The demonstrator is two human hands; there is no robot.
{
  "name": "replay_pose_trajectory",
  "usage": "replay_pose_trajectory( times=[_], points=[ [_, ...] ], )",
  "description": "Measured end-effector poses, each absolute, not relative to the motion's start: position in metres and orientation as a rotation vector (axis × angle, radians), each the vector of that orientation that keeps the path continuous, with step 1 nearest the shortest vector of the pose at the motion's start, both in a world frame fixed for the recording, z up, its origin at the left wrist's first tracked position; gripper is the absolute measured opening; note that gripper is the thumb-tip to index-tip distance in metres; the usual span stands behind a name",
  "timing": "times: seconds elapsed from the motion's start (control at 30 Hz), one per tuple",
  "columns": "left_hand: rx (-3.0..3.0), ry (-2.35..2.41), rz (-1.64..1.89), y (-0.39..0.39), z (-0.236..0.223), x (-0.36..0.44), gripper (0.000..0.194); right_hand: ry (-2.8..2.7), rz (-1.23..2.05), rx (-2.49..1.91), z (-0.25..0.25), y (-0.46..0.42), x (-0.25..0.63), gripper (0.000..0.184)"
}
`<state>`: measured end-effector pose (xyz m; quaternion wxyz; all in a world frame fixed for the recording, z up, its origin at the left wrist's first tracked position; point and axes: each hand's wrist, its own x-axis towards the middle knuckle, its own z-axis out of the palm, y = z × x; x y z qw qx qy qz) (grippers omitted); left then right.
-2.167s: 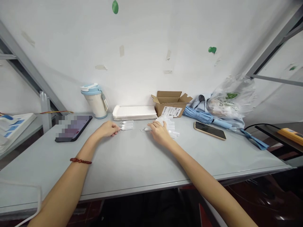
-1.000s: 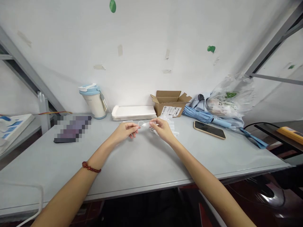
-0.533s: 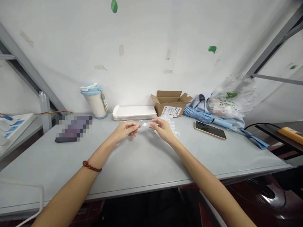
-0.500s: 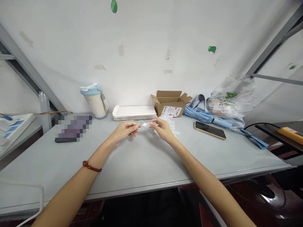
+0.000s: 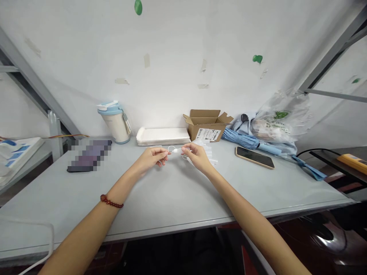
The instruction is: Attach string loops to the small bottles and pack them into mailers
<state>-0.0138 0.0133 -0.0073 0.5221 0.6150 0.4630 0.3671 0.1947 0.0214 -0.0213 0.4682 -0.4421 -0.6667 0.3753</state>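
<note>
Between my hands is a small white piece with a thin looped cord [image 5: 176,150], too small to tell its exact kind. My left hand [image 5: 155,156] pinches its left end between thumb and forefinger, the other fingers curled. Thumb and fingertips of my right hand [image 5: 196,156] close on its right end, and a bit of cord hangs below them. Clear plastic bags [image 5: 211,156] lie on the table just behind and right of my right hand, which hides part of them.
On the grey table [image 5: 172,202] stand a cup [image 5: 114,124], a white stack [image 5: 164,136] and an open cardboard box [image 5: 208,130]. A phone [image 5: 254,157], a folded blue umbrella [image 5: 249,140] and a plastic bag [image 5: 275,126] lie right. A blurred-out dark item [image 5: 88,154] lies left.
</note>
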Motion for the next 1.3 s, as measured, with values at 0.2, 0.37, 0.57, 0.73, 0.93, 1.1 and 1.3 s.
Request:
replay_pose_trajectory(
  times=[0.2, 0.37, 0.57, 0.73, 0.93, 1.1, 1.3],
  points=[
    [1.473, 1.103, 0.883, 0.0139, -0.0083, -0.0141, 0.033, -1.628, 0.927, -1.062, -0.0221, 0.0215, 0.1937, 0.026],
    [1.487, 1.12, 0.867, 0.0121, -0.0056, -0.0129, 0.035, -1.624, 0.944, -1.063, -0.0213, 0.0205, 0.1936, 0.028],
    [1.485, 1.113, 0.874, 0.0124, -0.0069, -0.0133, 0.034, -1.633, 0.92, -1.068, -0.0208, 0.0203, 0.1936, 0.027],
    [1.482, 1.114, 0.875, 0.0128, -0.0074, -0.0139, 0.035, -1.626, 0.917, -1.073, -0.0198, 0.0204, 0.1934, 0.027],
    [1.481, 1.098, 0.868, 0.013, -0.0071, -0.0138, 0.031, -1.609, 0.942, -1.08, -0.0187, 0.0197, 0.194, 0.027],
    [1.468, 1.11, 0.873, 0.0117, -0.0057, -0.0127, 0.033, -1.626, 0.926, -1.07, -0.0211, 0.0207, 0.1945, 0.025],
    [1.456, 1.09, 0.865, 0.0123, -0.0062, -0.0128, 0.03, -1.636, 0.906, -1.101, -0.0191, 0.0193, 0.1938, 0.024]
  ],
)
